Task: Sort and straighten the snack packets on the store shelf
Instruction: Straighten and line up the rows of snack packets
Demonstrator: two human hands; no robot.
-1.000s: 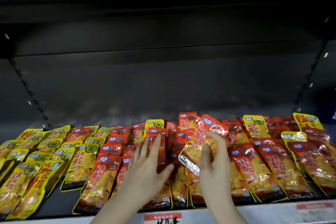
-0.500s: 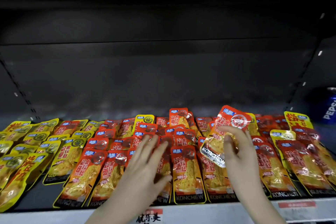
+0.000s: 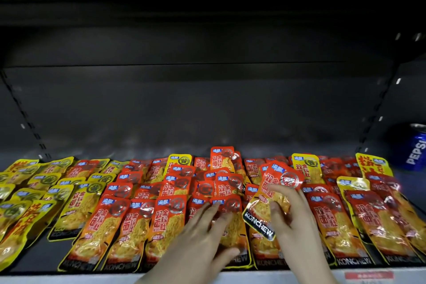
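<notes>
The right hand (image 3: 292, 219) is gripping one red snack packet (image 3: 274, 194), holding it tilted above the red packets (image 3: 161, 221) lying in rows on the shelf (image 3: 34, 258). The left hand (image 3: 202, 240) is lying open, fingers spread flat on a front-row packet, while yellow packets (image 3: 34, 189) are sitting at the left.

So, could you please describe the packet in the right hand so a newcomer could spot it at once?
Look at the lower shelf, right of centre, among the red packets. The right hand holds one red packet lifted off the rows. Unlike its flat, straight neighbours, it is raised and tilted.
</notes>
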